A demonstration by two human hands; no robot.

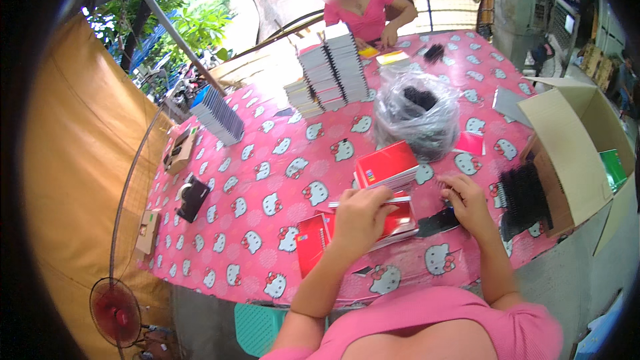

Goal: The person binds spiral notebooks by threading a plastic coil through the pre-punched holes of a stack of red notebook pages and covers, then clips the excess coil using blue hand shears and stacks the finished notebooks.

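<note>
My left hand (363, 217) is closed on a thin red notebook (398, 201), its white page edge showing, over a low stack of red notebooks (401, 225). The fingertips are partly hidden. To the right, my right hand (467, 201) hovers with loosely bent fingers apart, and I see nothing held in it. Black binding pieces (438, 223) lie beside the stack, just below that hand. Beyond both hands stands another pile of red notebooks (387, 163). A further red notebook (311, 243) lies left of my left wrist.
A clear plastic bag of black coils (417, 117) stands mid-table. Tall notebook stacks (333, 67) and a blue-topped stack (219, 117) are farther off. At right are black spirals (523, 197) and an open carton (567, 153). A tape dispenser (193, 198) sits left. A co-worker (367, 13) works opposite.
</note>
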